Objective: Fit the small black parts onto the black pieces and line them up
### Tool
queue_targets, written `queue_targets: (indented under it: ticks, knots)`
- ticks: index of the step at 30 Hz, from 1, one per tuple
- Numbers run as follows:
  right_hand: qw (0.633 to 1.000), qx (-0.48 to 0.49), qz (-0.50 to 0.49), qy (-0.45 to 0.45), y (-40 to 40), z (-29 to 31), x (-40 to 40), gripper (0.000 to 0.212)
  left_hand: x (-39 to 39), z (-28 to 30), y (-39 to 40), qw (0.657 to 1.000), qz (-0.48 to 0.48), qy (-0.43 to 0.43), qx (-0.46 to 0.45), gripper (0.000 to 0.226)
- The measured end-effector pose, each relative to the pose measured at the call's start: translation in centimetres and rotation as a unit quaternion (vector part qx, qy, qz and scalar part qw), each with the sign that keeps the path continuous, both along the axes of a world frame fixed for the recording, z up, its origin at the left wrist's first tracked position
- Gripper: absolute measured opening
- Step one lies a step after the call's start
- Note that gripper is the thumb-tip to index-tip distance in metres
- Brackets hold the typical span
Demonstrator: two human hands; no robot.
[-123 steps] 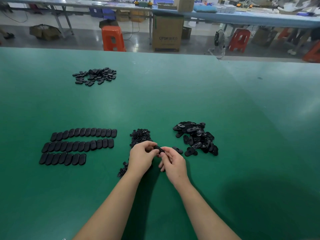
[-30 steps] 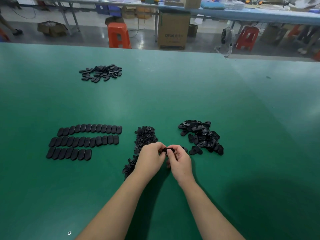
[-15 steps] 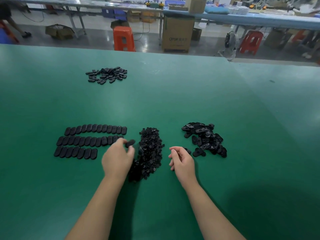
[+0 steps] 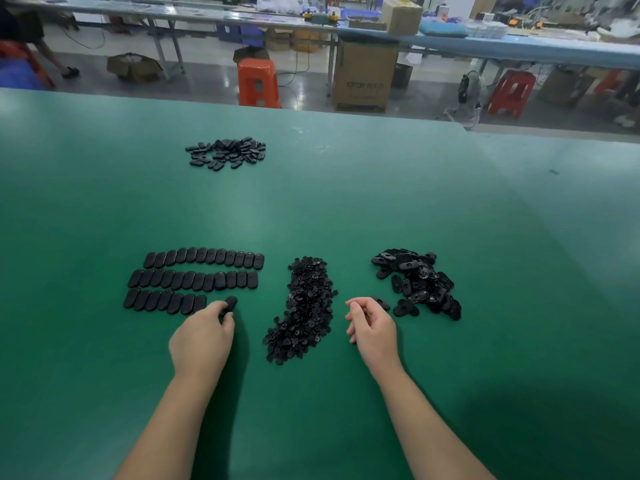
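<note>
My left hand (image 4: 202, 337) pinches a finished piece (image 4: 230, 303) just right of the near row's end (image 4: 199, 303), long axis pointing away; right hand (image 4: 372, 325) loosely curled, empty.

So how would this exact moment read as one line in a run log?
step: lining up | left hand: fingers pinch oval black plastic piece at end of nearest row | right hand: loosely curled, holding nothing

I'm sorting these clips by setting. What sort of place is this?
Most likely a factory assembly floor: a long green-topped workbench with heaps of small black plastic parts, another long bench behind, cardboard cartons and orange plastic stools on the floor.
</note>
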State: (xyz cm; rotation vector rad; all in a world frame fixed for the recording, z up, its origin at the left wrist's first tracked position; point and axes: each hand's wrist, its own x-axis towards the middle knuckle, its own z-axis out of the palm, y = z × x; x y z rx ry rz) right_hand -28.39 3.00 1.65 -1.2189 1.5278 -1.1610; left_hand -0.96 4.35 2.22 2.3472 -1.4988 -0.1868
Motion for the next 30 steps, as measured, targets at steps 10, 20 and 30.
queue_targets:
  ticks: [10, 20, 30]
  knots:
    - [1.0, -0.002, 0.0, 0.023, -0.2, -0.3, 0.0, 0.02, 0.1, 0.5, -0.3, 0.998, -0.035, 0.052, -0.025, 0.032]
    - [0.999, 0.005, 0.002, 0.032, -0.1, -0.3, 0.1, 0.021, -3.5, 0.0, -2.2, 0.97, -0.189, 0.151, 0.01, 0.015]
    - [0.999, -0.002, 0.01, 0.031, -0.1, -0.4, -0.1, 0.022, -3.6, -0.6, -2.2, 0.971, -0.193, 0.142, 0.008, 0.007]
